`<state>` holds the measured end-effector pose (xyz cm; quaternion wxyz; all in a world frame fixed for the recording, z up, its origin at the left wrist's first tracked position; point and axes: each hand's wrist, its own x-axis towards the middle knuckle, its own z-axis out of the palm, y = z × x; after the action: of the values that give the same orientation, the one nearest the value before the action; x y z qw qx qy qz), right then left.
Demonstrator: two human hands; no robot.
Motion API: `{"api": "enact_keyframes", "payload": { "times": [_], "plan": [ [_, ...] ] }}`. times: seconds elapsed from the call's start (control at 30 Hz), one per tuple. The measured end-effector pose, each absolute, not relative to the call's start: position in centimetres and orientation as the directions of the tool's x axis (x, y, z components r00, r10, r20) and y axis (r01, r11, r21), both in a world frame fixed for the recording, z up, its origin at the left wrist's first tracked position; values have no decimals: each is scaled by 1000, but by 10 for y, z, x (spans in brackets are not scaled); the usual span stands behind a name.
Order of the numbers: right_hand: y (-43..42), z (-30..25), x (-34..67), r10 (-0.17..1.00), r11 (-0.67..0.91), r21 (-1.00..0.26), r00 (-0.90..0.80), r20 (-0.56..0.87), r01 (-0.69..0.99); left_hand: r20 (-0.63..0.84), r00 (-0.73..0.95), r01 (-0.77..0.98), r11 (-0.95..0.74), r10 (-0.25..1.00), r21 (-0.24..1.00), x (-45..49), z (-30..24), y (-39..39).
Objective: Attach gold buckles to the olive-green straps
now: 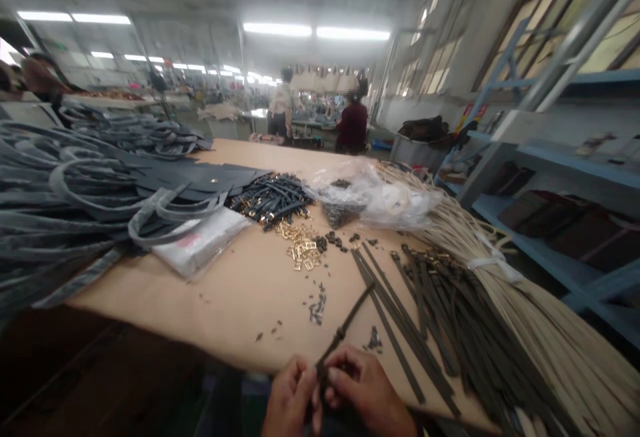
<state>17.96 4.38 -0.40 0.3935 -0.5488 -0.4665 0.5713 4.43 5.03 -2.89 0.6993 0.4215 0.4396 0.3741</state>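
We see two hands at the bottom middle of the frame, close to the near edge of the tan counter [225, 297]. The left hand [289, 397] and the right hand [365, 383] are both closed in a small pinch on a thin dark leather strap [347, 322]. The strap sticks up and to the right, and a small dark metal bit [340, 335] sits on it. The fingers hide its low end, so we cannot be sure what is there.

Just right of the hands lies a big pile of dark strips [425, 317], beside a thick bundle of pale cords [530, 290]. Up the middle of the counter, a heap of dark straps with gold buckles [270, 200] looks done. Loose gold buckles [303, 245] and small dark bits [317, 307] are left on the counter, and many strips lie in the pile. At the left is a big heap of dark bag handles [75, 183].
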Motion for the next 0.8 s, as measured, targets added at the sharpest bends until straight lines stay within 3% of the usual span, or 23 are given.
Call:
{"api": "enact_keyframes", "payload": {
  "times": [0.1,0.33,0.7,0.8],
  "plan": [
    [38,0,181,964,-265,-959,-37,-263,-100,-266,332,-186,339,905,922,48,-23,50],
    [33,7,190,947,-313,-928,10,-322,-201,-285,344,-198,365,895,910,50,-18,47],
    [33,4,192,957,-285,-953,31,-289,-105,-286,438,-211,406,852,889,48,-16,48],
    [32,4,193,949,-314,-942,-30,-312,-118,-281,454,-224,413,846,883,49,-15,47]
  ]
}}
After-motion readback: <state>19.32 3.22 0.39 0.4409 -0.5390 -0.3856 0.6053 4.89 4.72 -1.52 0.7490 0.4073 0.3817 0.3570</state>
